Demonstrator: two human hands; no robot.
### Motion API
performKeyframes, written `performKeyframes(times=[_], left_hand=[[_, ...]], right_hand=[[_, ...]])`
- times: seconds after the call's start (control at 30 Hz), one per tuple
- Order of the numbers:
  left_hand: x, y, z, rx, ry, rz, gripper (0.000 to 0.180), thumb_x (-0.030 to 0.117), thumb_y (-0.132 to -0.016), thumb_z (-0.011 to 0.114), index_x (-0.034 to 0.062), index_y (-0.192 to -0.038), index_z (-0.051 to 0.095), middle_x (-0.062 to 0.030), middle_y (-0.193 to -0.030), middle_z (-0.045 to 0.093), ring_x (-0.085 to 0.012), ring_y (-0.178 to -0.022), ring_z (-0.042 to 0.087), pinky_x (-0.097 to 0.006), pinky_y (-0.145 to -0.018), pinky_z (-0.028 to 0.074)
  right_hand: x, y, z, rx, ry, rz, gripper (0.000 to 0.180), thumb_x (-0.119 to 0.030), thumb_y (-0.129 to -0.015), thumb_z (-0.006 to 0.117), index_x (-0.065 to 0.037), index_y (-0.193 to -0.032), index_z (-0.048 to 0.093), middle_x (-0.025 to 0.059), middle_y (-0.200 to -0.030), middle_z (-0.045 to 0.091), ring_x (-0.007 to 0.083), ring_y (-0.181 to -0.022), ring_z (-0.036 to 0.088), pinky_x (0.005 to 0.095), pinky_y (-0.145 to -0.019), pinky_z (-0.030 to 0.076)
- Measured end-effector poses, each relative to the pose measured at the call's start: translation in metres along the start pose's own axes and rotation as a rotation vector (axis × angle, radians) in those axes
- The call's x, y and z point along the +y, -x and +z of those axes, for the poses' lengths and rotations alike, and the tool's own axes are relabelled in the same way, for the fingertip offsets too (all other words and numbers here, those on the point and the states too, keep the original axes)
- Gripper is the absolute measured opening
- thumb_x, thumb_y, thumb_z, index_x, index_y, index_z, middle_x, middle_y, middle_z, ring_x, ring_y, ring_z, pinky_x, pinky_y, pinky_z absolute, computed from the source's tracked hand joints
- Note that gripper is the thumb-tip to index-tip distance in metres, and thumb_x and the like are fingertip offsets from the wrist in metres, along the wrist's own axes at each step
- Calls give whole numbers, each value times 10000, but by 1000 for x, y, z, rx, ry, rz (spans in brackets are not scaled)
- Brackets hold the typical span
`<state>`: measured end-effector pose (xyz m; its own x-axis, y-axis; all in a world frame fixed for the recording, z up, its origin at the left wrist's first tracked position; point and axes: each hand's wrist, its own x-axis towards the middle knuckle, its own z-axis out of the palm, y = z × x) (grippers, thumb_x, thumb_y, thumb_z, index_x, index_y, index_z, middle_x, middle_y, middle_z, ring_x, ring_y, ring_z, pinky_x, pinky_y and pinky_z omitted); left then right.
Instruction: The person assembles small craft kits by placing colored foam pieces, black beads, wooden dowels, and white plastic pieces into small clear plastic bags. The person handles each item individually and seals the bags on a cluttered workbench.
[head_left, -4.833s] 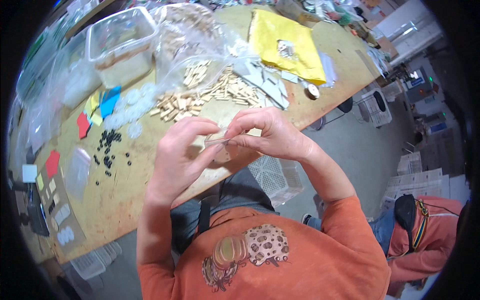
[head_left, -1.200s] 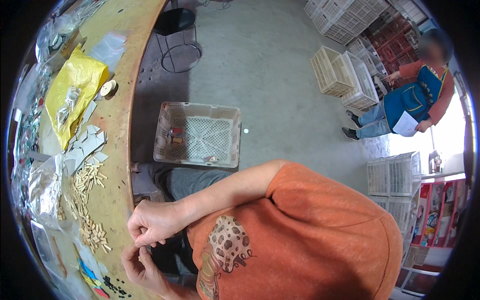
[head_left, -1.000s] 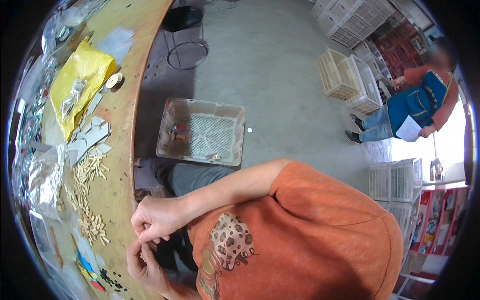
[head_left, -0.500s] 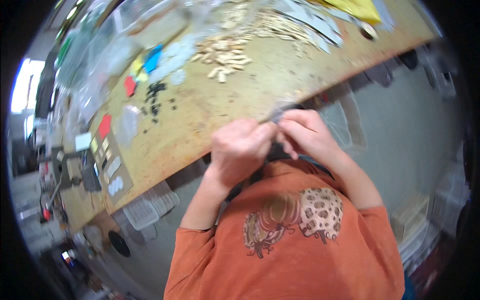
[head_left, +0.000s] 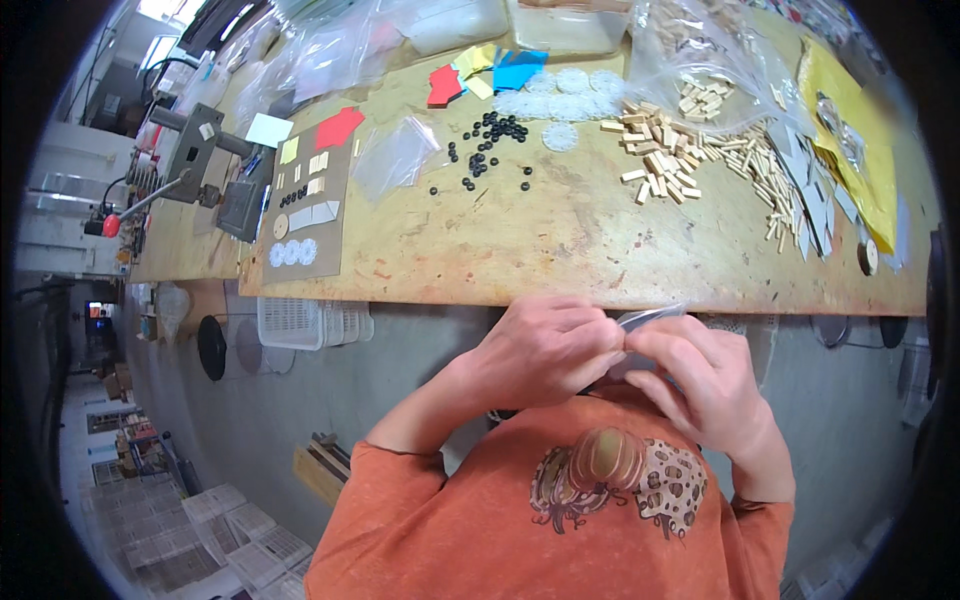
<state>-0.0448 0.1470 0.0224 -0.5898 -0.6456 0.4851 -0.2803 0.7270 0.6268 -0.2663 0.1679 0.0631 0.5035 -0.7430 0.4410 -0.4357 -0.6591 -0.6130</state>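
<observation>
Together, the left hand (head_left: 545,350) and the right hand (head_left: 705,385) meet just below the front edge of the bench (head_left: 560,250), fingers pinched shut on a small clear plastic bag (head_left: 648,318) held between them above the person's orange shirt (head_left: 560,520). Beyond the hands, on the bench, lie scattered black beads (head_left: 490,150), a heap of short wooden blocks and sticks (head_left: 670,160), white toothed discs (head_left: 560,95), and coloured paper pieces (head_left: 480,75). Farther right sits a yellow bag (head_left: 850,130), and at the left a brown card (head_left: 310,210) bearing small samples.
</observation>
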Motion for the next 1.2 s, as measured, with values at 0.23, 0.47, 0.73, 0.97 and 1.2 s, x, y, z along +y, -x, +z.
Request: performKeyframes(times=[0.23,0.47,0.73,0.97,1.2], left_hand=[[1,13,-50,-64,368,-330,139,14,-866,715,46,-1000,700,-66,-874,670,-158,-705,625,-298,-626,499],[-107,35,-103,287,-545,-731,169,2,-868,655,-2,-1038,662,-181,-931,659,-322,-813,670,-414,-757,543],[-144,-22,-73,222,-556,-486,192,22,-887,670,1,-1077,692,-168,-898,672,-309,-785,682,-388,-733,545],[-145,-56,-65,90,-928,-616,403,331,-945,670,58,-1240,639,-173,-1143,644,-348,-961,684,-444,-803,546],[-165,-50,-60,3,-950,-475,301,361,-963,662,82,-1058,599,-138,-1027,627,-368,-890,669,-487,-699,540]], right_hand=[[29,-15,2,-290,-151,-21,209,-56,-799,706,-87,-1006,713,87,-923,655,296,-855,665,403,-715,550],[66,-38,26,-229,-219,-32,313,-60,-869,673,-174,-1150,747,90,-837,588,305,-821,610,397,-770,531],[99,-29,52,-112,-383,45,340,10,-857,647,-158,-1139,737,104,-841,603,308,-818,619,393,-768,530],[102,-27,54,-68,-401,45,318,44,-795,657,-102,-1069,726,121,-836,609,329,-820,618,407,-755,528],[103,-25,56,-71,-386,56,322,63,-775,638,-78,-1053,722,132,-841,618,344,-827,620,418,-746,527]])
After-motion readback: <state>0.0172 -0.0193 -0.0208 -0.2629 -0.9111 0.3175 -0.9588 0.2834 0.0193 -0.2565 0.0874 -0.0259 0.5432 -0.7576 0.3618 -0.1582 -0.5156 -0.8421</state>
